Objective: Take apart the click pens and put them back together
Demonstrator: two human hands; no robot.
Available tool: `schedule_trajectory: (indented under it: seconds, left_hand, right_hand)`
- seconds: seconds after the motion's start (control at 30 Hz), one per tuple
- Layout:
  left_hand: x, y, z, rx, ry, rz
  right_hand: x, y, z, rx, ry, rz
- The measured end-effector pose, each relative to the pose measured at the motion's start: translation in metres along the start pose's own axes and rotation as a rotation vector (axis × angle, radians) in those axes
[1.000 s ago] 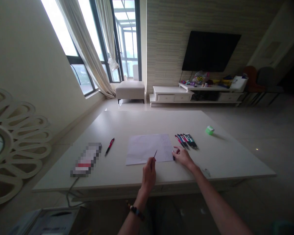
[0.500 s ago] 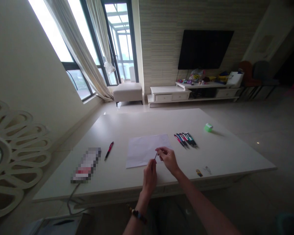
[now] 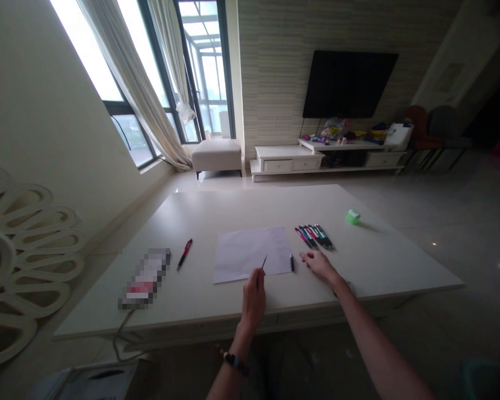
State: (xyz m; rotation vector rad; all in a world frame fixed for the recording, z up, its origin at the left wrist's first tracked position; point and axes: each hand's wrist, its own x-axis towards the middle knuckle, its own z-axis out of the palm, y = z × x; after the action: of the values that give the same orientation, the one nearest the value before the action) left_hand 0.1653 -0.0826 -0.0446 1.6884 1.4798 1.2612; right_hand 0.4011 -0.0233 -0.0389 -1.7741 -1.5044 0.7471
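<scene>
One thin rod [image 3: 264, 260] is gripped by the left hand [image 3: 254, 293] near the paper [image 3: 244, 253]; on the bench [image 3: 250, 206], a dark tube [image 3: 292, 263] lies near the right hand [image 3: 320, 265]; whether its bent fingers are closed I cannot tell

There are two hands [image 3: 255, 300], one thin stick [image 3: 264, 261], one pen barrel [image 3: 292, 263], one paper sheet [image 3: 241, 254], one loose red pen [image 3: 184, 255], a row of pens [image 3: 315, 237] too close to count, one green tub [image 3: 352, 218], one counter [image 3: 250, 207], one television [image 3: 350, 84] and two chairs [image 3: 417, 128].
</scene>
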Motion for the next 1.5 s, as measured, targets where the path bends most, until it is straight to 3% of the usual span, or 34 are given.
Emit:
schedule_trajectory:
  seconds: [0.1,0.2,0.3,0.4,0.5,0.67,0.8,0.9,1.07,1.37,1.5]
  left_hand:
    - [0.001,-0.001,0.001,-0.005,0.006,-0.002]
    - [0.001,0.0,0.003,-0.001,-0.005,0.006]
    - [-0.001,0.001,0.003,-0.012,-0.059,0.035]
    - [-0.002,0.001,0.003,-0.039,-0.086,0.048]
    - [-0.002,0.001,0.002,-0.036,-0.07,0.044]
    - [-0.002,0.001,0.0,0.036,-0.074,0.024]
    - [-0.001,0.0,0.001,0.003,-0.043,0.005]
    - [-0.001,-0.002,0.002,-0.089,-0.034,-0.016]
    - [0.005,-0.001,0.001,-0.137,0.017,-0.075]
    - [0.039,0.013,0.025,0.439,0.123,-0.005]
    - [0.045,0.008,0.011,0.585,0.144,-0.043]
  right_hand:
    - [-0.026,-0.005,0.01,0.165,0.147,-0.03]
    - [-0.062,-0.026,0.035,0.378,0.016,-0.056]
    - [-0.088,-0.058,0.065,0.48,0.009,-0.123]
    - [-0.091,-0.086,0.084,0.514,0.082,-0.2]
    - [-0.078,-0.097,0.082,0.534,0.153,-0.232]
    - [-0.041,-0.065,0.038,0.566,0.31,-0.129]
    - [-0.018,-0.021,0.012,0.241,0.205,-0.052]
    - [-0.015,0.001,0.011,0.087,0.172,-0.083]
    - [-0.022,0.018,0.017,0.092,0.325,-0.089]
    - [-0.019,0.016,0.016,0.12,0.308,-0.093]
    - [-0.02,0.015,0.015,0.18,0.339,-0.066]
